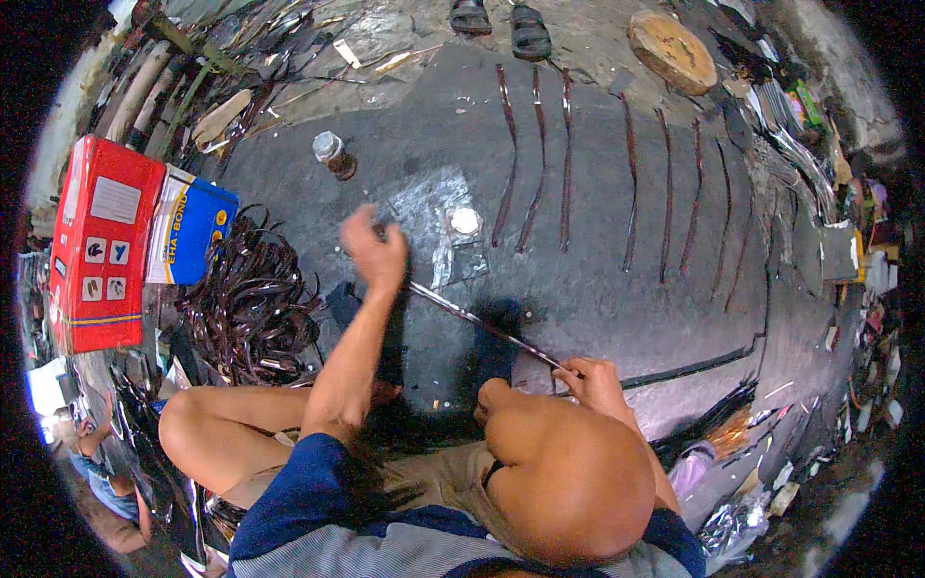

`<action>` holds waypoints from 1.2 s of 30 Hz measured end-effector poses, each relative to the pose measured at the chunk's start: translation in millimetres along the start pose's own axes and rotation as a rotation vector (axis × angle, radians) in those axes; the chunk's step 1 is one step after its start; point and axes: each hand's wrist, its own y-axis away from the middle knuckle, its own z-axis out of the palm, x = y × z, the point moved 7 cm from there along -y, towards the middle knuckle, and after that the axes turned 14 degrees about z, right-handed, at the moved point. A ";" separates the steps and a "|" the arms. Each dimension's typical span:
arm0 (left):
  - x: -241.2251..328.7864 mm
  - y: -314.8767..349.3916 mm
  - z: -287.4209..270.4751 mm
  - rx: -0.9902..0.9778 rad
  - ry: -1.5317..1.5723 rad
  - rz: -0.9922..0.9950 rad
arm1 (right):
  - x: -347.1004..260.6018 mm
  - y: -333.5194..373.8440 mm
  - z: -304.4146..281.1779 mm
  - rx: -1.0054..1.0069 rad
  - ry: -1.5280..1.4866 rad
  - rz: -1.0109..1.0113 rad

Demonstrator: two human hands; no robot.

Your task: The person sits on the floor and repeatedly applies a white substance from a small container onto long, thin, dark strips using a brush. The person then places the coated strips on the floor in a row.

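A long, thin, glossy dark-brown strip slants over the dark mat in front of my knees. Its lower right end is pinched between the fingers and thumb of my right hand, beside my raised knee. My left hand is lifted near the strip's upper left end. Motion smears its fingers, and a small dark patch shows among them, so I cannot tell what it holds. To the right of the left hand, a small round whitish piece lies on a shiny smeared patch. A tangled heap of similar dark strips sits at my left.
Several strips lie spaced apart across the grey-black mat. A clear jar with brown contents stands at far left. Red and blue-white boxes flank the heap. A wooden disc and sandals are at the back.
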 end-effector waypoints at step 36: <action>108.6 -14.0 -8.2 -0.382 1.478 -0.925 | -240.8 -51.5 -60.0 0.547 -0.433 -0.601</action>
